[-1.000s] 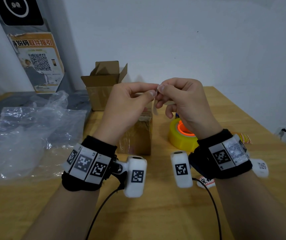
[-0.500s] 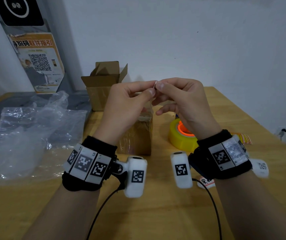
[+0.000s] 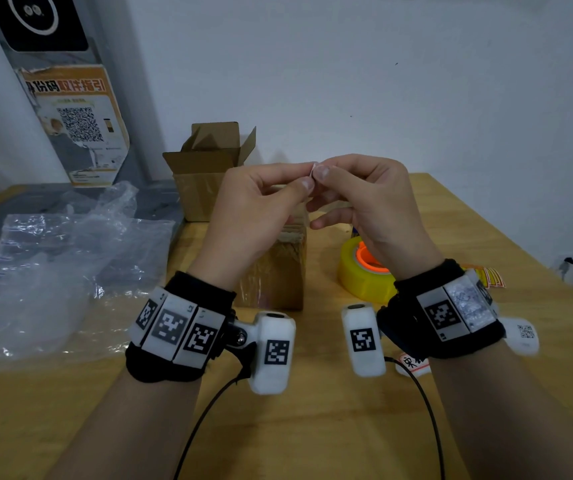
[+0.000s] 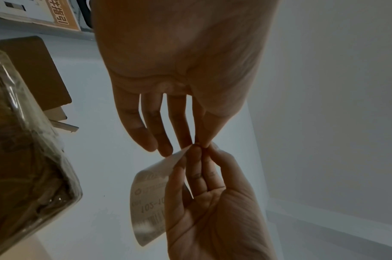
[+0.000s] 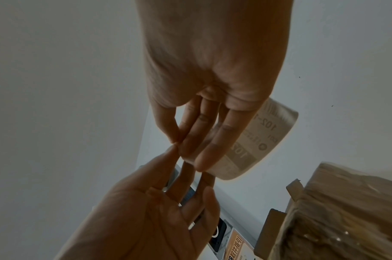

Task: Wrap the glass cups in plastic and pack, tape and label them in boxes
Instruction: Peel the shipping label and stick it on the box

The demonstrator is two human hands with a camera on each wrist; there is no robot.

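Wooden table (image 3: 313, 427) lies nearest. Above it, my left hand (image 3: 254, 216) and right hand (image 3: 364, 202) pinch one corner of the printed label (image 4: 150, 202), fingertips narrow. Beyond: taped box (image 3: 274, 271), yellow tape roll (image 3: 361, 275) right, open box (image 3: 205, 174) farthest.

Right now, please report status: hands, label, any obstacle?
Left hand and right hand both pinch white printed paper label at its top edge. Taped brown cardboard box below, unlabelled. No obstacle seen.
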